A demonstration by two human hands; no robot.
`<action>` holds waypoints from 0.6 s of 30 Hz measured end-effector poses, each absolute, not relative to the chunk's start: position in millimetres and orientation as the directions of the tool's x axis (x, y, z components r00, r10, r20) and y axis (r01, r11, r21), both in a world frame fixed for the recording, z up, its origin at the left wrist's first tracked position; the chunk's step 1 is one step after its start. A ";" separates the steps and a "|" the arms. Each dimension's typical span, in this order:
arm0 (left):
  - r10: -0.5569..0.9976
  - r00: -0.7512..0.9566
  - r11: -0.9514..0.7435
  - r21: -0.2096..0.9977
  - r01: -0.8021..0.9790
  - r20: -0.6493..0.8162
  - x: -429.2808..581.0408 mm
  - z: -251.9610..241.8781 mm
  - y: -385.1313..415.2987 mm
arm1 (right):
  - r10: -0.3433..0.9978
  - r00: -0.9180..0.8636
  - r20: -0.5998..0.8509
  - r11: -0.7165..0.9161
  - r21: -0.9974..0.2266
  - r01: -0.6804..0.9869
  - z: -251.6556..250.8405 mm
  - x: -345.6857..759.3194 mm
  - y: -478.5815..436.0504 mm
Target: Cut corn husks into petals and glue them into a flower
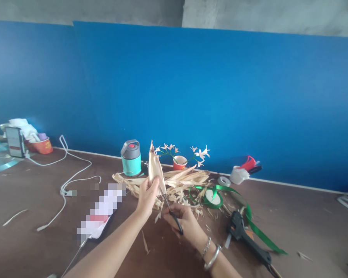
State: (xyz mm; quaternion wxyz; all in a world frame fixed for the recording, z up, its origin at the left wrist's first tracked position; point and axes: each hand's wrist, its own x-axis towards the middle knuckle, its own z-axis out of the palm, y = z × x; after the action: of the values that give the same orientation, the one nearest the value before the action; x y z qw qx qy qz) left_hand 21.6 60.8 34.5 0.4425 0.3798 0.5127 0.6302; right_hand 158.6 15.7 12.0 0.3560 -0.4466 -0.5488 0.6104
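Observation:
My left hand point(149, 195) pinches a pale dried corn husk point(155, 166) and holds it upright, its pointed tip at the top. In my right hand point(184, 222) is a pair of scissors point(171, 210) with dark handles, its blades reaching up to the lower right edge of the husk. Whether the blades are apart I cannot tell. Behind and below my hands lies a pile of loose corn husks point(188, 178) with small scraps around it. White flowers point(201, 153) on green stems lean out of a small orange cup point(179, 164) behind the pile.
A turquoise flask point(131, 164) stands left of the pile. To the right lie a green ribbon spool point(213, 199), a roll of white tape point(224, 181) and a black glue gun point(248, 237). White cables point(64, 189) and a phone point(15, 142) are at the left. A blue panel point(174, 88) borders the table.

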 end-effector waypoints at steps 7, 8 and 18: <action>0.959 -0.282 -0.094 0.961 -0.259 0.018 21.5 28.3 62.5 | 0.933 -0.331 -0.140 -0.126 -0.990 0.064 13.2 158.5 14.7; 0.959 -0.284 -0.096 0.959 -0.267 0.017 21.6 27.6 62.7 | 0.933 -0.332 -0.136 -0.122 -0.990 0.065 12.9 158.6 14.6; 0.950 -0.312 -0.149 0.889 -0.432 0.008 17.5 42.1 61.9 | 0.936 -0.328 -0.126 -0.118 -0.992 0.045 13.2 159.7 15.4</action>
State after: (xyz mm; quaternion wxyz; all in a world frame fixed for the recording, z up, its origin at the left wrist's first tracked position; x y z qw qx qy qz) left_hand 17.5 61.9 42.1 0.4990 0.3081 0.4200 0.6926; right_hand 159.7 15.4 13.2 0.3710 -0.4453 -0.5506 0.6007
